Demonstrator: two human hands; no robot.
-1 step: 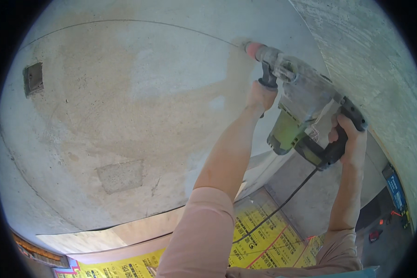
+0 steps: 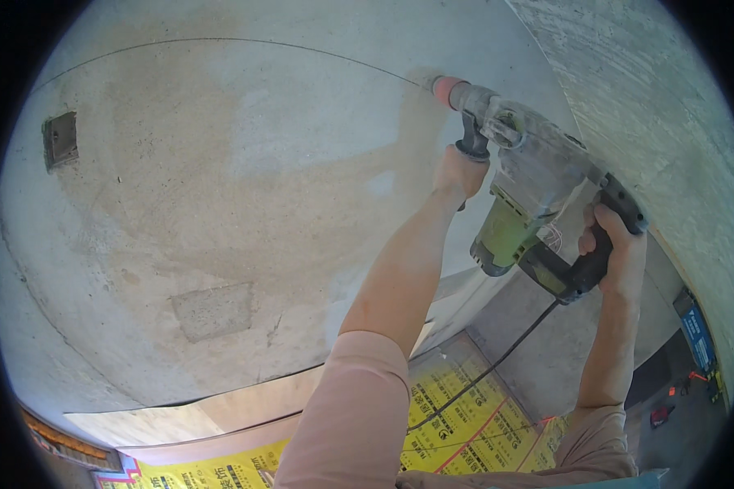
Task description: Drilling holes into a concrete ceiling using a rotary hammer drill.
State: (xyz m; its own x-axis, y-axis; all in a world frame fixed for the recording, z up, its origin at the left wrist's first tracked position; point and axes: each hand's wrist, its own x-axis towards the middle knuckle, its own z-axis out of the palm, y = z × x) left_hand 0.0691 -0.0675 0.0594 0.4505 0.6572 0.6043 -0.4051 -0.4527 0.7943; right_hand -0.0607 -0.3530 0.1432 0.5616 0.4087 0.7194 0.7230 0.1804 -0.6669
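- the drill (image 2: 538, 167) is raised, nose up at the wall (image 2: 277, 196), its rear near the rough right-hand surface (image 2: 661, 122)
- free space lies left and below, above yellow sheeting (image 2: 457, 395)
- left hand (image 2: 462, 171), arm extended, curls round the front handle (image 2: 474, 137)
- right hand (image 2: 620, 236) wraps the rear grip (image 2: 597, 254)

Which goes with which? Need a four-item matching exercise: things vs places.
Things:
1. left hand
2. right hand
3. thin black power cord
4. dark square recess

Places:
A. on the black rear handle of the green-and-grey power drill
B. toward the left edge of the grey-and-tan wall
C. around the black side handle near the drill's front
D. running down from the drill's rear end

Pairs: 1-C, 2-A, 3-D, 4-B.
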